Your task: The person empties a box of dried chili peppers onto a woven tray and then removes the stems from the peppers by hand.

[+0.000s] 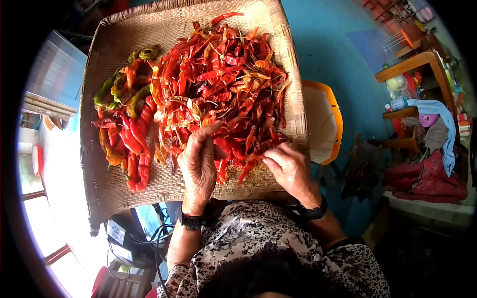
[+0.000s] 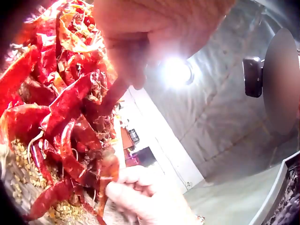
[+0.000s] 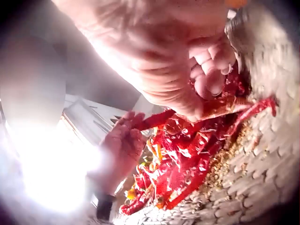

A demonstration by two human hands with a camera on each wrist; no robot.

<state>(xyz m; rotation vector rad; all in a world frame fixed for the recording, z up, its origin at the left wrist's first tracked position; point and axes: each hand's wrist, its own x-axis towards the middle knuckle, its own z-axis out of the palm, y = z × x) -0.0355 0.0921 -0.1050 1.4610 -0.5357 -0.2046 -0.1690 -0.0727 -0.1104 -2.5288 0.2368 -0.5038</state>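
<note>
A big heap of dried red chili peppers (image 1: 218,74) lies on a woven tray (image 1: 109,44) in the head view. At the near edge of the heap my left hand (image 1: 198,161) pinches a red chili pepper (image 3: 157,120), which sticks out from its fingertips in the right wrist view. My right hand (image 1: 290,171), lower over the tray's right part, pinches another chili pepper (image 3: 224,108) between thumb and finger. Loose yellow seeds (image 2: 28,168) are scattered on the weave below the hands. The palm of the right hand is partly hidden by its curled fingers.
Fresher, plumper red and green peppers (image 1: 133,136) form a smaller pile at the tray's left. A yellow-rimmed white container (image 1: 322,124) stands beyond the right edge. Wooden furniture with cloths (image 1: 437,134) is further right. Cables (image 1: 161,233) hang below the tray's near-left side.
</note>
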